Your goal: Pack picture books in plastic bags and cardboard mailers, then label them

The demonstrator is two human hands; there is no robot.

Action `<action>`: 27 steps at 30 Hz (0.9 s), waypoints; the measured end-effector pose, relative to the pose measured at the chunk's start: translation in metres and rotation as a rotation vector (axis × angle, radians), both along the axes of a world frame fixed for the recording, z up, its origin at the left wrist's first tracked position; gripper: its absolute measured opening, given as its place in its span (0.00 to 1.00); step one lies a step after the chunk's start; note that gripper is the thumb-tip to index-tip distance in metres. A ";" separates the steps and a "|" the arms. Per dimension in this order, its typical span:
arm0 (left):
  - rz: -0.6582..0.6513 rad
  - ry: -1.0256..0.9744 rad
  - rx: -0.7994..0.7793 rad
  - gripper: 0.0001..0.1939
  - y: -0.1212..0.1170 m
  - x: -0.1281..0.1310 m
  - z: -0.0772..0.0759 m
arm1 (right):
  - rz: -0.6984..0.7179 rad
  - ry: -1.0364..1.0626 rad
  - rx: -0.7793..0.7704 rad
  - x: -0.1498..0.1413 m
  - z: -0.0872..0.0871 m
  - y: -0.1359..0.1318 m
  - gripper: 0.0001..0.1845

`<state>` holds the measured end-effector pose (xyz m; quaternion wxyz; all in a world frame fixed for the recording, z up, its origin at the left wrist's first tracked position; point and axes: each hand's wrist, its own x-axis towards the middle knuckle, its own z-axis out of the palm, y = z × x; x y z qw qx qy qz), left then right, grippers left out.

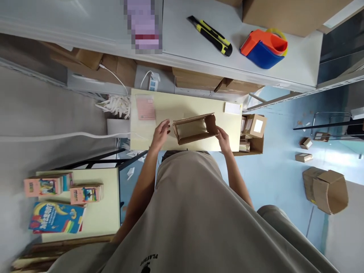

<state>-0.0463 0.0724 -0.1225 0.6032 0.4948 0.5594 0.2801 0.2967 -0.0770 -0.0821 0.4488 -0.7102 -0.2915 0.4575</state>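
Note:
A small brown cardboard box is tilted over the pale yellow table in front of me, its long side running left to right. The pale colour inside its frame looks like the tabletop showing through. At its right end, my right hand pinches the cardboard near the lower corner. Just off the left end is my left hand, with fingers apart and nothing in it. A pink printed sheet or booklet lies on the table beyond my left hand, and a white label stack lies at the far right.
A shelf above holds a yellow-black box cutter and an orange-blue tape dispenser. Right of the table stands a carton of small boxes. Books lie on a side table at left. An open carton sits on the floor.

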 end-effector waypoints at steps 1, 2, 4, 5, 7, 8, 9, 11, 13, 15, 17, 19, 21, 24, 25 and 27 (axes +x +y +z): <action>0.015 0.006 -0.037 0.29 -0.004 -0.004 0.004 | 0.026 0.014 -0.008 0.006 0.002 0.003 0.43; 0.021 0.010 -0.072 0.30 -0.007 -0.007 0.009 | 0.054 0.030 -0.011 0.011 0.004 0.007 0.42; 0.012 0.005 -0.148 0.32 -0.013 -0.006 0.020 | 0.107 0.066 -0.007 0.018 0.008 0.016 0.41; -0.001 -0.005 -0.187 0.33 -0.015 -0.003 0.026 | 0.127 0.083 -0.007 0.020 0.009 0.020 0.40; -0.024 -0.035 -0.246 0.33 -0.020 0.007 0.037 | 0.152 0.115 -0.015 0.023 0.010 0.026 0.42; -0.026 -0.046 -0.259 0.33 -0.021 0.013 0.042 | 0.156 0.131 -0.021 0.025 0.010 0.028 0.43; -0.023 -0.052 -0.260 0.33 -0.023 0.019 0.048 | 0.156 0.147 -0.025 0.026 0.010 0.030 0.44; -0.016 -0.057 -0.238 0.32 -0.024 0.029 0.058 | 0.140 0.167 -0.024 0.030 0.013 0.030 0.46; -0.023 -0.059 -0.201 0.32 -0.025 0.036 0.068 | 0.119 0.174 -0.010 0.036 0.019 0.028 0.46; -0.039 -0.072 -0.166 0.33 -0.023 0.041 0.076 | 0.112 0.178 0.016 0.043 0.027 0.026 0.44; -0.058 -0.097 -0.142 0.35 -0.020 0.045 0.080 | 0.118 0.173 0.037 0.048 0.033 0.024 0.42; -0.076 -0.127 -0.119 0.38 -0.017 0.047 0.080 | 0.127 0.155 0.044 0.050 0.035 0.023 0.42; -0.090 -0.146 -0.083 0.41 -0.013 0.049 0.075 | 0.125 0.138 0.044 0.049 0.031 0.023 0.43; -0.102 -0.134 -0.047 0.43 -0.009 0.052 0.062 | 0.071 0.121 0.042 0.043 0.019 0.024 0.45; -0.101 -0.122 -0.046 0.44 -0.008 0.052 0.057 | 0.048 0.113 0.039 0.041 0.014 0.025 0.46; -0.090 -0.094 -0.051 0.44 -0.006 0.054 0.047 | 0.026 0.088 0.028 0.036 0.005 0.025 0.46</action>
